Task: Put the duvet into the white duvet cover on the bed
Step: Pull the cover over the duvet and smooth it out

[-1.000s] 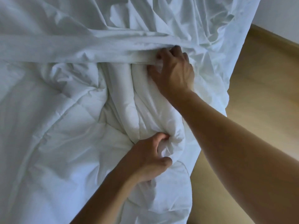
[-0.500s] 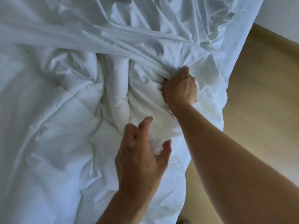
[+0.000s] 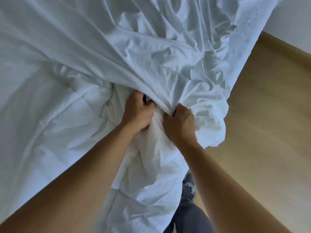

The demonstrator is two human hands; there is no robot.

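The quilted white duvet (image 3: pixel 55 132) lies bunched across the bed on the left and hangs over its near edge. The thin white duvet cover (image 3: pixel 117 41) is stretched over the duvet's far part, its edge pulled taut down to my hands. My left hand (image 3: pixel 137 114) grips a bunched fold of the duvet under that edge, fingers curled into the fabric. My right hand (image 3: pixel 179 124) sits just right of it and grips the cover's edge in a fist. The two hands nearly touch.
A wooden floor (image 3: pixel 262 125) runs along the bed's right side, with a white wall (image 3: pixel 292 17) at the upper right. My leg in dark trousers (image 3: pixel 188 217) and a grey shoe (image 3: pixel 188 187) stand by the hanging bedding at the bottom.
My right hand has pulled the cover's edge down and toward me over more of the duvet. My left hand went from open above the duvet to gripping a fold beside the right hand.
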